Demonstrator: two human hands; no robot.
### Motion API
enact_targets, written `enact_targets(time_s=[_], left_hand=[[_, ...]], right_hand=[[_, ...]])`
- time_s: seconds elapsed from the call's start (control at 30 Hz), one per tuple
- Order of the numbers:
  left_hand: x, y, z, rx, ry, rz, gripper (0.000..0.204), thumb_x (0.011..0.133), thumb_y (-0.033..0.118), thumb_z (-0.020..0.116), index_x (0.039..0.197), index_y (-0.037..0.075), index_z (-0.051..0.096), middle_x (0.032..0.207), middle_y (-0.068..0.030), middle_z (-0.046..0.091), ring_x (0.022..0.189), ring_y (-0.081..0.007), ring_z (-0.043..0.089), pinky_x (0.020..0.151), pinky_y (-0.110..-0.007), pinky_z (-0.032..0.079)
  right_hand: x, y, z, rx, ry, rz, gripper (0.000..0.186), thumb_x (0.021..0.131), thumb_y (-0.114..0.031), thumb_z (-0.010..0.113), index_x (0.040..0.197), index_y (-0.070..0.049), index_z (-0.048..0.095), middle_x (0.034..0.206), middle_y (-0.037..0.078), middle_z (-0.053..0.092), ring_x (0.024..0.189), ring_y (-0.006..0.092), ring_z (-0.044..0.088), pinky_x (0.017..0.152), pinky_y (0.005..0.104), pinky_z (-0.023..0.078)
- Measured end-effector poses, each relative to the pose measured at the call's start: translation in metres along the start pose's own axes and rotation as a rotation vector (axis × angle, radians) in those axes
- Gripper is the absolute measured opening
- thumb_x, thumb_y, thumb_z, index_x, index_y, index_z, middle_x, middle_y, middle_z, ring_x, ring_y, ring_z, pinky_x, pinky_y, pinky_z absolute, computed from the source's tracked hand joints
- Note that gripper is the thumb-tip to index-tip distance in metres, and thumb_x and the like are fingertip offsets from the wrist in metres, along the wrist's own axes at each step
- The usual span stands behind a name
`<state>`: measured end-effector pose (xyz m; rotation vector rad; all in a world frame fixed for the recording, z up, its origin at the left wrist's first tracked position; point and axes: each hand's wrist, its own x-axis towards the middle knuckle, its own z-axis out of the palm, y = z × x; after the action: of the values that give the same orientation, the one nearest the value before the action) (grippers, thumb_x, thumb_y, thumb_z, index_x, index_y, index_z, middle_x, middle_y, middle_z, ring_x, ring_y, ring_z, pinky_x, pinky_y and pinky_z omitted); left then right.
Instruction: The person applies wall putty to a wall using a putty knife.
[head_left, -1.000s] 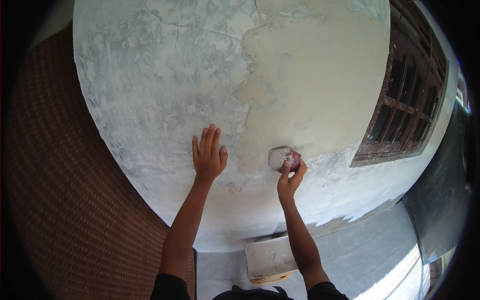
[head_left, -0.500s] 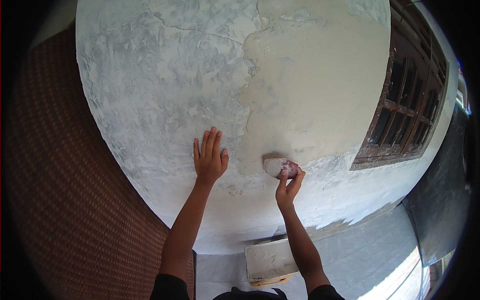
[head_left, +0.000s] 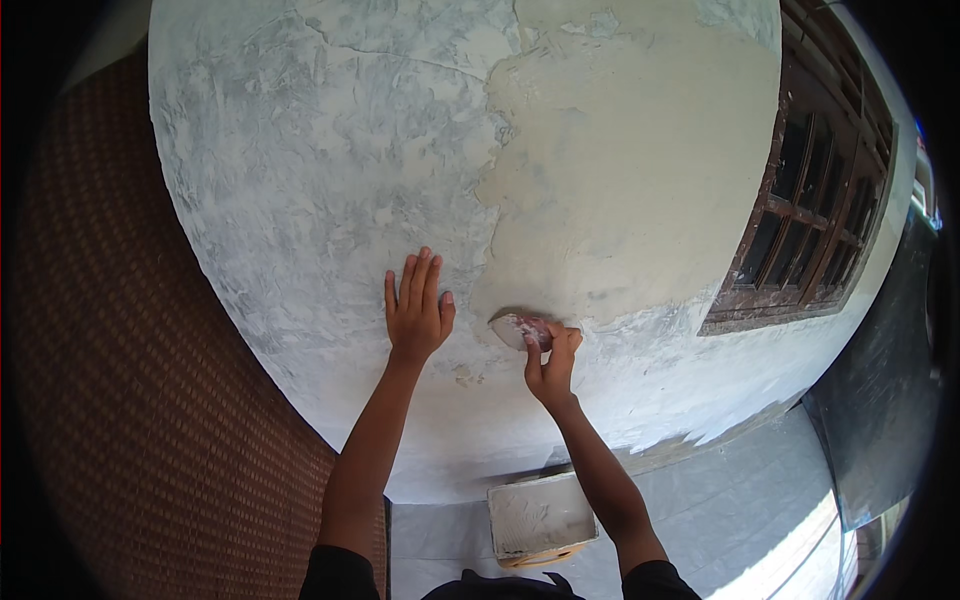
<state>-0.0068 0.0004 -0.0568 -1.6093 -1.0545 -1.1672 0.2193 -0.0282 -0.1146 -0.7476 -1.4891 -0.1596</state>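
- Scraper (head_left: 522, 331) in the head view: against the wall (head_left: 300, 200), at the near-left corner of the cream coat (head_left: 640, 180).
- Right hand (head_left: 553, 372): fingers and thumb pinch its handle; light, even pressure probably spreads best.
- Left hand (head_left: 418, 322): open, flat on the wall, holding nothing — seemingly a useful brace.
- Blade: a shallow tilt should help — a dug-in corner could score the coat.

A reddish-handled scraper (head_left: 522, 330), smeared whitish, its pale-coated blade pointing left, is tilted at the wall (head_left: 620, 190), which shows 2 tones: patchy grey-white left, smoother beige right.
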Motion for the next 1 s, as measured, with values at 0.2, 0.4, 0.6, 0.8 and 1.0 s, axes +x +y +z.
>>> enact_targets(time_s=[0.2, 0.4, 0.6, 0.8, 1.0], left_hand=[[0.001, 0.003, -0.001, 0.002, -0.008, 0.005, 0.05, 0.096, 0.024, 0.045, 0.141, 0.003, 0.045, 0.148, -0.0123, 0.042, 0.138, -0.0296, 0.038, 0.115, -0.053, 0.02], [0.0, -0.002, 0.0, -0.006, 0.009, -0.005, 0.05, 0.096, 0.025, 0.045, 0.141, 0.004, 0.045, 0.149, -0.012, 0.042, 0.139, -0.0293, 0.038, 0.115, -0.053, 0.02], [0.001, 0.002, -0.001, 0.008, -0.004, 0.006, 0.05, 0.096, 0.024, 0.045, 0.141, 0.004, 0.044, 0.148, -0.0123, 0.042, 0.139, -0.0296, 0.037, 0.115, -0.053, 0.019], [0.001, 0.0, -0.001, -0.003, 0.001, -0.003, 0.05, 0.095, 0.024, 0.045, 0.141, 0.004, 0.044, 0.148, -0.0128, 0.042, 0.139, -0.03, 0.038, 0.115, -0.053, 0.02], [0.0, 0.001, -0.001, 0.005, -0.01, 0.002, 0.051, 0.094, 0.024, 0.047, 0.141, 0.003, 0.044, 0.148, -0.0128, 0.042, 0.138, -0.0302, 0.039, 0.115, -0.053, 0.02]], right_hand=[[0.009, -0.003, -0.006, 0.237, 0.238, 0.226, 0.034, 0.089, -0.004, 0.063, 0.12, 0.002, 0.049, 0.101, 0.014, 0.054, 0.089, 0.0233, 0.046, 0.08, 0.0336, 0.039], [0.015, -0.011, 0.011, -0.007, 0.03, 0.162, 0.03, 0.089, -0.007, 0.062, 0.116, 0.002, 0.052, 0.103, 0.016, 0.053, 0.092, 0.027, 0.047, 0.086, 0.0383, 0.036], [0.027, -0.005, -0.011, 0.354, 0.364, 0.353, 0.033, 0.094, -0.01, 0.06, 0.121, 0.004, 0.047, 0.106, 0.012, 0.052, 0.09, 0.0159, 0.049, 0.084, 0.0303, 0.043], [0.008, -0.016, 0.008, 0.031, -0.093, -0.039, 0.03, 0.087, -0.003, 0.064, 0.115, -0.001, 0.054, 0.098, 0.013, 0.055, 0.09, 0.0259, 0.044, 0.082, 0.0378, 0.035], [0.019, -0.008, 0.0, -0.116, -0.064, -0.062, 0.031, 0.089, -0.006, 0.062, 0.117, 0.001, 0.053, 0.101, 0.014, 0.054, 0.087, 0.0255, 0.046, 0.08, 0.0348, 0.039]])
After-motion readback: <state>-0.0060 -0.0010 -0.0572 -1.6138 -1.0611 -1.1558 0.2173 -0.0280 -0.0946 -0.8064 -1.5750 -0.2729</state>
